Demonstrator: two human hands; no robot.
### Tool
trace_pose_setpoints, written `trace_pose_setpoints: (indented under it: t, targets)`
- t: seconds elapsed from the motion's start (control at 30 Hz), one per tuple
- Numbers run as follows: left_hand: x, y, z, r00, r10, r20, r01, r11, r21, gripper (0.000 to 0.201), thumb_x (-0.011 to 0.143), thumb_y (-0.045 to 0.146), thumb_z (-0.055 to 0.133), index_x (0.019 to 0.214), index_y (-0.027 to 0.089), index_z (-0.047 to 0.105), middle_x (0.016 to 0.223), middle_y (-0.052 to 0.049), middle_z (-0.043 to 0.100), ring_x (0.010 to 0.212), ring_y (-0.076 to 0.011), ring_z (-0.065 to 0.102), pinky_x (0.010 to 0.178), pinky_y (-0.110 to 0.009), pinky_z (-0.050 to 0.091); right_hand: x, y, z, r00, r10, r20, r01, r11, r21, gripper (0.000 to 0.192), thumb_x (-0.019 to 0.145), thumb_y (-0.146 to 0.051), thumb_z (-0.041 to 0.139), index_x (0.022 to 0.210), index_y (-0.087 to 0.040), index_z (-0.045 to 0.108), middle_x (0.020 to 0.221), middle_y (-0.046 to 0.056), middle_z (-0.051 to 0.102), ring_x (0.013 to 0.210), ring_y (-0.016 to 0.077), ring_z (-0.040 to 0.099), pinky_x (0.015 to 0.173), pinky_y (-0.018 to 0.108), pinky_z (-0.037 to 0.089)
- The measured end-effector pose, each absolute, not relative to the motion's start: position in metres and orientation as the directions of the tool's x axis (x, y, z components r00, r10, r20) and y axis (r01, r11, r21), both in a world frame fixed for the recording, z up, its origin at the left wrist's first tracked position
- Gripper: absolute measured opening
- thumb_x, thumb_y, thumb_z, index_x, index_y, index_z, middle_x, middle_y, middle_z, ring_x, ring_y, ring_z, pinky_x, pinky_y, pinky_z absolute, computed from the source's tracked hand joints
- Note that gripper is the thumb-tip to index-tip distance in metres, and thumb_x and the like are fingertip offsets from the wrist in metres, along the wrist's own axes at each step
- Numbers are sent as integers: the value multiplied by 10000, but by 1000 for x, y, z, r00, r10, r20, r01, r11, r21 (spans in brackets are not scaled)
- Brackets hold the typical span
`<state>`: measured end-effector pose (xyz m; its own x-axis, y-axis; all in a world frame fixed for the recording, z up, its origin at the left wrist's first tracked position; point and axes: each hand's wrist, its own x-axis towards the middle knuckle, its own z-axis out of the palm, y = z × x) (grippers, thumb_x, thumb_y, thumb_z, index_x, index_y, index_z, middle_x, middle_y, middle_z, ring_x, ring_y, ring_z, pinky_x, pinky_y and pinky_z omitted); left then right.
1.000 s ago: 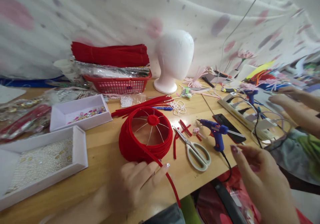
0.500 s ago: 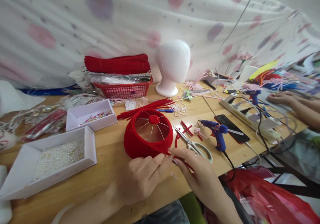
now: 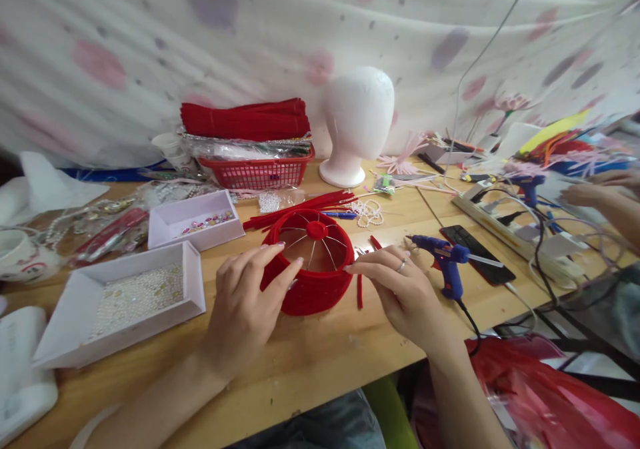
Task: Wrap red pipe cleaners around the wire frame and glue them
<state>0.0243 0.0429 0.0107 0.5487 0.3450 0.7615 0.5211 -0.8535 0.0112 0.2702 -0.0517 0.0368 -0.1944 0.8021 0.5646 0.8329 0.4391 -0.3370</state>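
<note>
A round red frame [image 3: 316,297], wrapped in fuzzy strips like pipe cleaners, stands on the table in front of me. Thin wire spokes run from its rim to a red hub [image 3: 317,229] in the middle. My left hand [image 3: 244,302] grips the rim at the left, thumb and fingertips over its edge. At the right side of the rim, my right hand [image 3: 400,292] has its fingertips closed against the red wrapping. Short red strips [image 3: 360,292] lie beside the frame, partly under my right hand. The scissors are hidden by that hand.
A blue glue gun [image 3: 447,259] and a phone [image 3: 477,254] lie at the right, near a power strip [image 3: 520,242] with cables. White boxes of pearls [image 3: 135,299] and gems [image 3: 197,221] stand left. Behind are a red basket [image 3: 260,173] and a foam head [image 3: 357,122]. Another person's hand [image 3: 587,194] shows far right.
Both hands were together at the frame's near edge, fingers pinched on the red strip. My left hand has moved to the left rim, and my right hand to the right rim, now covering the scissors.
</note>
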Motion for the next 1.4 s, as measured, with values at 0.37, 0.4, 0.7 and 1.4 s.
trace_pose_setpoints:
  t: [0.37, 0.4, 0.7, 1.4]
  targets:
    - [28, 41, 4, 530, 307, 791, 529, -848, -25, 279, 953, 92, 614, 1211, 170, 686, 1182, -125, 699, 1112, -281, 568, 931, -439, 393, 279, -37, 37, -229, 805, 548, 804, 473, -360, 526, 883, 56, 415, 1150, -292, 704, 1042, 59, 664, 975, 198, 643, 803, 346, 555]
    - [27, 41, 3, 531, 301, 792, 530, -848, -33, 278, 954, 88, 613, 1212, 164, 686, 1173, -123, 708, 1101, -278, 570, 920, -432, 395, 280, -36, 37, -225, 809, 543, 802, 471, -368, 517, 886, 55, 419, 1138, -290, 711, 1039, 58, 664, 978, 195, 643, 803, 341, 556]
    - [23, 40, 1, 537, 260, 803, 530, -844, -82, 250, 1001, 102, 553, 1171, 188, 714, 1053, -26, 786, 992, -217, 594, 820, -382, 355, 284, -31, 32, -166, 841, 516, 774, 435, -460, 333, 973, -52, 483, 1062, -263, 725, 1004, 54, 685, 947, 178, 661, 792, 314, 559]
    - [19, 34, -7, 577, 278, 768, 557, -821, -122, 304, 1019, 123, 506, 1252, 187, 691, 1197, -18, 772, 1096, -220, 624, 866, -394, 342, 287, -27, 30, -173, 856, 486, 785, 418, -457, 279, 1010, -126, 467, 1012, -254, 715, 1187, 77, 717, 1055, 204, 694, 867, 376, 568]
